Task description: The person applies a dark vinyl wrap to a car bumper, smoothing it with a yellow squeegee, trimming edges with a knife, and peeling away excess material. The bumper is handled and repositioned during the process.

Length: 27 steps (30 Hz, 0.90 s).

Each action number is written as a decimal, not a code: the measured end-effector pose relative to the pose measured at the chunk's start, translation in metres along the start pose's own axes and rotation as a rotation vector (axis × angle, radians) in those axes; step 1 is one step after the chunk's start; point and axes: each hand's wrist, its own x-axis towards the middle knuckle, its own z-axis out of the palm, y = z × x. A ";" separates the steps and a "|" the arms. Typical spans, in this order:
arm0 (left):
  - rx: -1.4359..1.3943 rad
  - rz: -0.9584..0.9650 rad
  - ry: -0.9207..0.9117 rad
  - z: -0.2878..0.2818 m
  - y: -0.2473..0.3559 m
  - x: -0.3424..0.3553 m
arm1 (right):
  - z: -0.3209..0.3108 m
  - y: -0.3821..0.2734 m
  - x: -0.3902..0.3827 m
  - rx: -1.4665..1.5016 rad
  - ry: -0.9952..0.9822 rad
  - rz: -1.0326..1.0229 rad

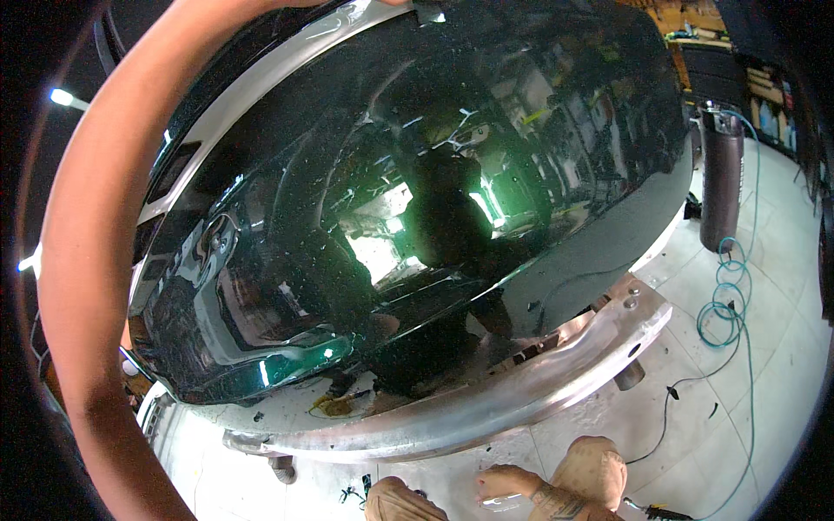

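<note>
A glossy, dark green car body panel (599, 130) fills the middle, with reflections and small specks over its curved surface. A pale metal edge (347, 33) runs along its upper left. My left arm (91, 252) reaches up around the panel's left side. Only a sliver of my left hand (393, 2) shows at the top, by the panel's far edge; its fingers are mostly out of frame. Low between my knees is my right hand (508, 480), with a tattooed forearm. Its fingers look curled, near a small shiny edge I cannot make out.
A bare metal bumper beam (486, 415) curves below the panel. My knees (591, 469) are close in front of it. A dark cylinder (723, 178) stands at right, with a coiled teal hose (725, 317) on the white tiled floor (764, 365). Shelves (764, 91) line the back right.
</note>
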 end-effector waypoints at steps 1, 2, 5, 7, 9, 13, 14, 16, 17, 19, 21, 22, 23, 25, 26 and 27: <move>-0.019 0.069 0.076 0.005 -0.008 -0.008 | 0.000 -0.002 0.001 -0.021 0.013 -0.007; -0.086 0.074 0.018 0.006 -0.025 -0.003 | 0.004 0.004 0.007 -0.033 0.037 0.008; -0.311 0.165 -0.072 -0.004 -0.044 -0.014 | 0.011 0.014 0.010 -0.015 0.101 0.009; -0.292 0.078 -0.029 -0.005 -0.026 -0.025 | 0.011 0.016 0.009 0.024 0.151 -0.012; -0.190 0.011 0.054 0.004 -0.008 -0.023 | 0.008 0.018 0.008 0.047 0.146 -0.014; -0.182 0.003 -0.122 0.005 -0.020 -0.003 | 0.011 0.023 0.023 0.044 -0.057 0.069; -0.187 0.088 -0.103 0.003 -0.033 -0.018 | 0.012 0.020 0.021 0.069 -0.045 0.054; -0.141 0.178 0.105 0.038 -0.057 -0.036 | 0.010 0.024 0.019 0.100 -0.023 0.095; -0.124 0.202 0.168 0.055 -0.064 -0.040 | 0.009 0.033 0.014 0.119 -0.010 0.157; -0.143 0.200 0.152 0.048 -0.087 -0.087 | 0.010 0.031 0.018 0.098 -0.049 0.166; -0.155 0.134 0.073 0.047 -0.110 -0.130 | 0.013 0.026 0.018 0.103 -0.089 0.174; -0.138 0.097 0.039 0.046 -0.117 -0.149 | 0.015 0.026 0.018 0.132 -0.063 0.148; -0.213 0.114 0.093 0.053 -0.125 -0.169 | 0.019 0.027 0.018 0.158 -0.041 0.121; -0.296 0.102 0.153 0.062 -0.138 -0.197 | 0.023 0.030 0.019 0.166 -0.003 0.106; -0.310 0.061 0.161 0.065 -0.139 -0.206 | 0.025 0.034 0.019 0.149 0.007 0.124; -0.338 0.041 0.167 0.068 -0.139 -0.210 | 0.026 0.039 0.018 0.133 0.018 0.143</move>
